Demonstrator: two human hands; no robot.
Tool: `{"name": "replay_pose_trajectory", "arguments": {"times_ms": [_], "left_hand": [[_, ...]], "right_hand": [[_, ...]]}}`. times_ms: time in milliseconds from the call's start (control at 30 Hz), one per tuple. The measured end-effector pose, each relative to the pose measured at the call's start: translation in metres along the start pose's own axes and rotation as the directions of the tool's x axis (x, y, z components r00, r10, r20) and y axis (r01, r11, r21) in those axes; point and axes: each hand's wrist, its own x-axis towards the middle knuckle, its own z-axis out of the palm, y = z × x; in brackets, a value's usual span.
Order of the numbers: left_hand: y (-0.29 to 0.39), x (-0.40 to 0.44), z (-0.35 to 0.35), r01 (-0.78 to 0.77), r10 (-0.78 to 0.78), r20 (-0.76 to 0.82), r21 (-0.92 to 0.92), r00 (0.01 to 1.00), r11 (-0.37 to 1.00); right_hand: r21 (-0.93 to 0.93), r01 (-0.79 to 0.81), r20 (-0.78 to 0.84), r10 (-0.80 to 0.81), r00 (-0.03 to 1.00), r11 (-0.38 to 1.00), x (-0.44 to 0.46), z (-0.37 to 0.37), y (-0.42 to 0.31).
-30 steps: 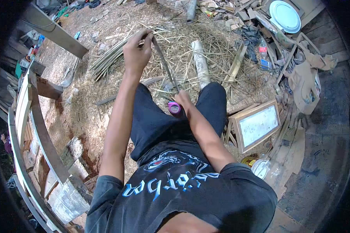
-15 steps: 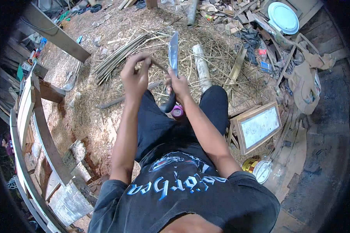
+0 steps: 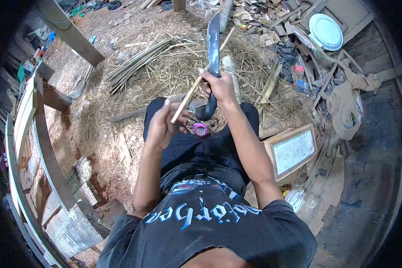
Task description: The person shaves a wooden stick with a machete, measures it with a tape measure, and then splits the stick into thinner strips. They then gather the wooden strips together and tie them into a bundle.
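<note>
My right hand (image 3: 222,87) is wrapped round the curved black handle of a machete (image 3: 213,44), its blade pointing up and away from me. The thumb of that hand also presses a thin pale strip of wood or bamboo (image 3: 186,99), which slants behind the blade to the far side. Close to the strip's lower end, my left hand (image 3: 162,126) is open, thumb and fingers apart; whether its fingers touch the strip I cannot tell. Between my thighs sits a small pink round device with a display (image 3: 201,130).
A bundle of thin sticks (image 3: 138,64) lies ahead on the shavings, beside a pale log (image 3: 230,67). To the right are a framed panel (image 3: 294,152) and a tin (image 3: 295,199). Curved wooden rails (image 3: 53,161) stand at the left, a post (image 3: 71,33) beyond.
My left hand has come down toward my lap, and its fingers have spread. My right hand and the machete have moved up and right, and the strip has swung to a different slant.
</note>
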Motion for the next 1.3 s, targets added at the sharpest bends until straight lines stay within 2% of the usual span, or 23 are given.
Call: {"name": "replay_pose_trajectory", "arguments": {"times_ms": [33, 100, 167, 233, 267, 300, 367, 433, 500, 533, 667, 800, 833, 867, 900, 933, 967, 1067, 1100, 1133, 1167, 1233, 1300], "left_hand": [[-0.002, 0.000, 0.005, 0.085, -0.084, 0.059, -0.019, 0.995, 0.996], [-0.004, -0.001, 0.017, 0.128, -0.105, 0.177, -0.124, 0.979, 0.984], [-0.017, 0.008, 0.007, 0.189, -0.117, 0.307, -0.220, 0.945, 0.957], [-0.020, 0.004, 0.024, 0.229, -0.162, 0.246, -0.275, 0.956, 0.934], [-0.024, 0.005, 0.026, 0.155, -0.101, 0.210, -0.258, 0.972, 0.954], [-0.025, 0.006, 0.029, 0.080, -0.038, 0.175, -0.238, 0.984, 0.968], [-0.017, 0.008, 0.035, 0.028, -0.009, 0.130, -0.147, 0.991, 0.989], [-0.012, 0.014, 0.039, -0.062, 0.062, 0.024, 0.007, 0.998, 0.998], [-0.013, 0.019, 0.042, -0.084, 0.085, -0.005, 0.059, 0.996, 0.995], [-0.014, 0.021, 0.044, -0.105, 0.110, -0.033, 0.116, 0.993, 0.988], [-0.022, 0.025, 0.054, -0.051, 0.058, -0.055, 0.107, 0.997, 0.993], [-0.033, 0.029, 0.047, -0.031, 0.043, -0.087, 0.134, 0.995, 0.990], [-0.047, 0.037, 0.039, -0.449, 0.532, 0.029, 0.577, 0.846, 0.682], [-0.060, 0.043, 0.031, -0.614, 0.784, 0.346, 0.787, 0.515, 0.056], [-0.057, 0.038, 0.034, -0.614, 0.784, 0.346, 0.787, 0.516, 0.057], [-0.054, 0.033, 0.036, -0.553, 0.635, 0.163, 0.679, 0.755, 0.483], [-0.050, 0.025, 0.039, -0.349, 0.369, 0.050, 0.464, 0.928, 0.814], [-0.037, -0.003, 0.044, -0.375, 0.361, 0.127, 0.491, 0.924, 0.786], [-0.035, -0.019, 0.045, -0.373, 0.359, 0.127, 0.494, 0.925, 0.785], [-0.033, -0.037, 0.044, -0.179, 0.174, 0.043, 0.313, 0.984, 0.933], [-0.032, -0.051, 0.041, 0.027, -0.027, -0.004, 0.103, 1.000, 0.994], [-0.042, -0.036, 0.027, 0.040, -0.041, 0.018, 0.031, 0.999, 0.999], [-0.042, -0.017, 0.026, 0.080, -0.070, 0.066, -0.156, 0.995, 0.985]], "right_hand": [[-0.008, 0.001, 0.005, -0.001, 1.000, 1.000, 0.000, -0.002, -0.002], [-0.180, 0.071, 0.013, -0.070, 0.997, 0.981, -0.002, -0.006, -0.008], [-0.197, 0.086, 0.039, -0.079, 0.996, 0.977, -0.003, -0.013, -0.009], [-0.459, 0.174, 0.052, -0.169, 0.984, 0.871, -0.005, -0.016, -0.014], [-0.597, 0.231, 0.048, -0.253, 0.966, 0.768, -0.010, -0.017, -0.017], [-0.597, 0.233, 0.050, -0.255, 0.966, 0.767, -0.017, -0.017, -0.021], [-0.759, 0.432, 0.157, -0.507, 0.847, 0.487, -0.034, -0.020, -0.024], [-0.745, 0.495, 0.207, -0.550, 0.809, 0.448, -0.045, -0.029, -0.016], [-0.827, 0.509, 0.341, -0.507, 0.792, 0.239, -0.057, -0.034, -0.014], [-0.836, 0.505, 0.366, -0.468, 0.804, 0.213, -0.062, -0.033, -0.016], [-0.779, 0.624, 0.527, -0.481, 0.700, 0.054, -0.062, -0.034, -0.009], [-0.754, 0.656, 0.564, -0.474, 0.676, 0.037, -0.061, -0.035, -0.015], [-0.740, 0.672, 0.583, -0.468, 0.664, 0.034, -0.059, -0.038, -0.014], [-0.726, 0.687, 0.600, -0.460, 0.654, 0.031, -0.057, -0.041, -0.013], [-0.726, 0.687, 0.600, -0.460, 0.655, 0.031, -0.054, -0.044, -0.012], [-0.733, 0.680, 0.612, -0.443, 0.655, -0.008, -0.051, -0.047, -0.011], [-0.738, 0.673, 0.624, -0.424, 0.656, -0.046, -0.048, -0.050, -0.012], [-0.848, 0.528, 0.500, -0.391, 0.773, -0.042, -0.026, -0.064, -0.027], [-0.950, 0.310, 0.272, -0.391, 0.879, 0.036, 0.000, -0.085, -0.041], [-0.991, 0.075, 0.028, -0.372, 0.928, 0.114, 0.024, -0.114, -0.053], [-0.992, 0.105, 0.064, -0.420, 0.905, 0.074, 0.030, -0.144, -0.059], [-0.987, 0.161, 0.136, -0.469, 0.873, 0.014, 0.039, -0.145, -0.072], [-0.943, 0.237, 0.165, -0.289, 0.943, 0.233, -0.001, -0.117, -0.066]]}}
